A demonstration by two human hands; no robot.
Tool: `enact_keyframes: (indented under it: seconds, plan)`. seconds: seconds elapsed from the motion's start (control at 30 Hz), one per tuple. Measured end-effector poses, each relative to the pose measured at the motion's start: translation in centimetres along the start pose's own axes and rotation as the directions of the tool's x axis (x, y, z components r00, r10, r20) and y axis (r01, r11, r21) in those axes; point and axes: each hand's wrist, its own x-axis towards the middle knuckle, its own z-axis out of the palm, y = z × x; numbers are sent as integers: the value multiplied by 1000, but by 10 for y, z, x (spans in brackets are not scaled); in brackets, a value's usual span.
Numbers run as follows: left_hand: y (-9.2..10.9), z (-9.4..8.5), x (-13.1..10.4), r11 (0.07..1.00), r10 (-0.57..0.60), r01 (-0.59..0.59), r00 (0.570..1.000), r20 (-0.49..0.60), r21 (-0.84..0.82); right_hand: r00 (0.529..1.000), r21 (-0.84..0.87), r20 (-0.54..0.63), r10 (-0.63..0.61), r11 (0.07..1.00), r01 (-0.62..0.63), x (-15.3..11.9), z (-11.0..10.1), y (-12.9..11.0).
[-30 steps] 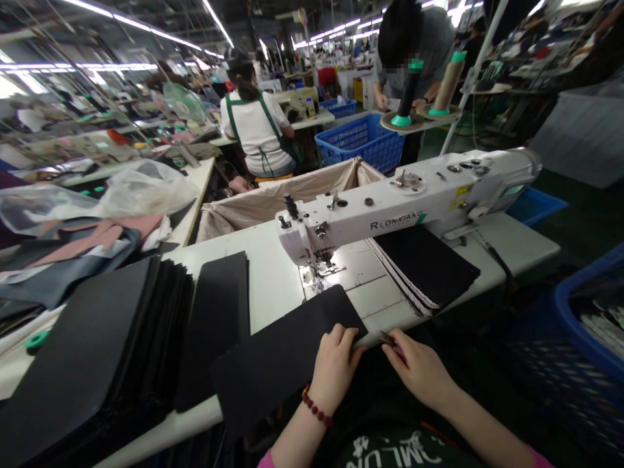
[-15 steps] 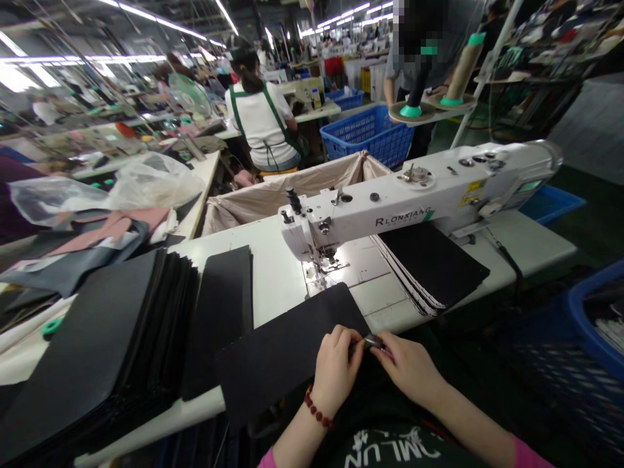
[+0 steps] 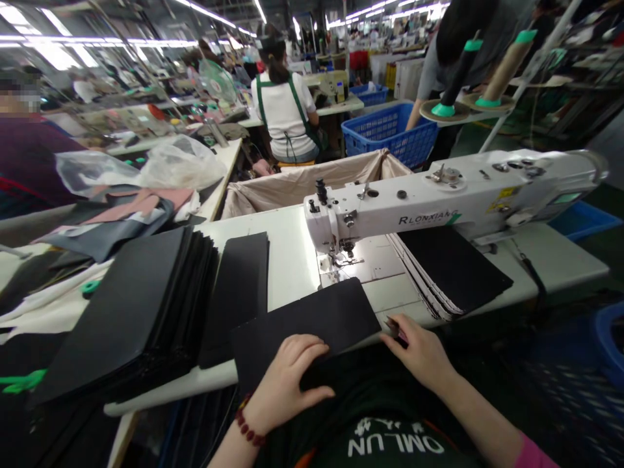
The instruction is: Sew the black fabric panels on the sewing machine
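A black rectangular panel (image 3: 312,318) lies slantwise at the table's front edge, its far corner close to the sewing machine's needle area (image 3: 336,263). My left hand (image 3: 292,374) is open over the panel's near edge, thumb spread away from the fingers; whether the fingertips press on it I cannot tell. Just right of the panel's near right corner, my right hand (image 3: 416,348) is closed around small thread snips (image 3: 397,328). Their metal tip and a bit of pink show, while the rest is hidden in the fingers.
The white sewing machine (image 3: 429,211) spans the table. Black panels with pale edges (image 3: 453,266) lie under its arm. To the left are a narrow black stack (image 3: 238,286) and a tall black stack (image 3: 131,292). Behind stands a fabric-lined bin (image 3: 312,185); co-workers are beyond.
My hands have parted. The left has let go of the panel's near right corner and moved left; the right stays near that corner with the snips. The view has swung left.
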Motion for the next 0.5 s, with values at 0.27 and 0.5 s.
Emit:
enact_keyframes:
  seconds: [0.27, 0.5]
  plan:
    - [-59, -34, -114, 981, -186, 190, 976, -112, 30, 958, 116, 131, -256, 963, 242, 19, 4, -9]
    - [-15, -80, -102, 585, -773, 482, 576, -267, -653, 1000, 437, 5, -28, 899, 23, 27, -47, -39]
